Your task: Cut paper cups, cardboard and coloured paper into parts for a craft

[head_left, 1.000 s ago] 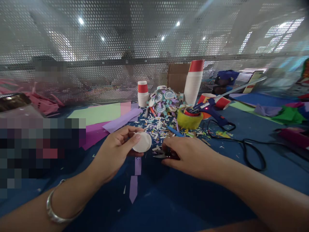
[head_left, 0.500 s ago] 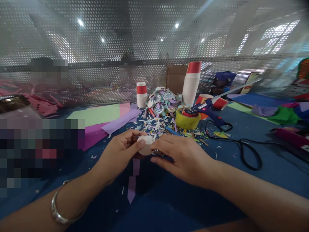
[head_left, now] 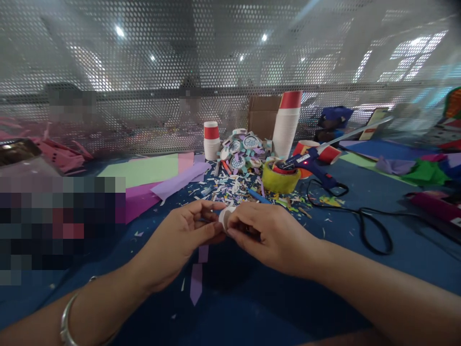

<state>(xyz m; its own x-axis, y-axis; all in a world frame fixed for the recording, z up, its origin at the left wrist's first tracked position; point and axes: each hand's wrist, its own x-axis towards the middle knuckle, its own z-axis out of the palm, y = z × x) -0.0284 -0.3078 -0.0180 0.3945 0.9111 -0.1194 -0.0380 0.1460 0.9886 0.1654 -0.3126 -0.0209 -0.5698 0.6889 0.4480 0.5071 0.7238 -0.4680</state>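
Note:
A small round white paper piece [head_left: 226,218], rimmed like the cut-off base of a paper cup, is held in the air above the table. My right hand [head_left: 268,230] has its fingers and thumb closed on the right side of it. The fingertips of my left hand [head_left: 190,223] pinch at its left edge, and a silver bangle circles that wrist. Part of the white piece is hidden behind my fingers. Below my left hand, purple paper strips [head_left: 196,283] lie on the blue table, one cut to a point.
Paper scraps [head_left: 234,185] litter the table beyond my hands. Behind them are a heap of decorated round pieces [head_left: 237,162], paper cup stacks [head_left: 286,132] and yellow tape [head_left: 281,180] with a glue gun [head_left: 313,166] on it. Its black cord [head_left: 374,247] loops right. Coloured sheets [head_left: 144,173] lie left.
The white piece has turned from face-on to nearly edge-on and shifted slightly right. My right fingers have closed further round it, and my left hand has followed a little to the right.

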